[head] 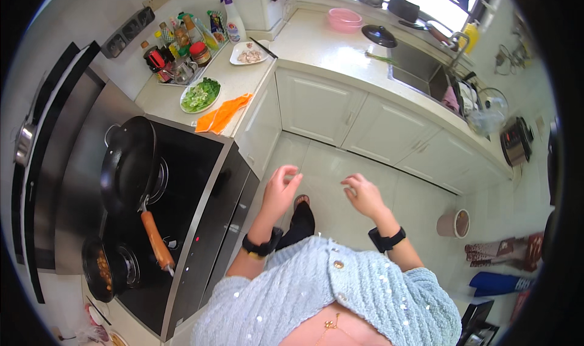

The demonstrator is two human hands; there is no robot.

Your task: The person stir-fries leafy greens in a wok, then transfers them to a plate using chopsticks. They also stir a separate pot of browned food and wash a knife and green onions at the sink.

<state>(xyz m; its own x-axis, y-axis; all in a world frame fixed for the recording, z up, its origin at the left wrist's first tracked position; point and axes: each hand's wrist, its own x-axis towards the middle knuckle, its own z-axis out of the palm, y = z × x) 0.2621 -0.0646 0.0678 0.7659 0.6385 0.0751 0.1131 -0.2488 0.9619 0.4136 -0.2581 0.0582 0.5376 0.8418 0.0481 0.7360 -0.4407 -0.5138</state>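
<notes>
My left hand [282,190] is raised over the tiled floor, to the right of the stove, with its fingers apart and nothing in it. Across from it, my right hand [364,194] is also empty, its fingers loosely curled and spread. A black wok [130,168] with an orange-brown handle [156,241] sits on the far burner. On the near burner stands a smaller black pot [93,273] with brown pieces of food inside. Beyond the stove, an orange cloth [223,114] lies beside a plate of chopped green vegetables [200,95]. A white dish [235,56] holds pale meat pieces, with a dark utensil at its edge.
Condiment bottles [182,38] crowd the corner counter. White cabinets [319,104] run below the counter toward the sink [417,68]. Pink basins [345,20], a black lid [379,36] and green stalks [381,57] lie near the sink. A bin [454,223] stands by the right wall.
</notes>
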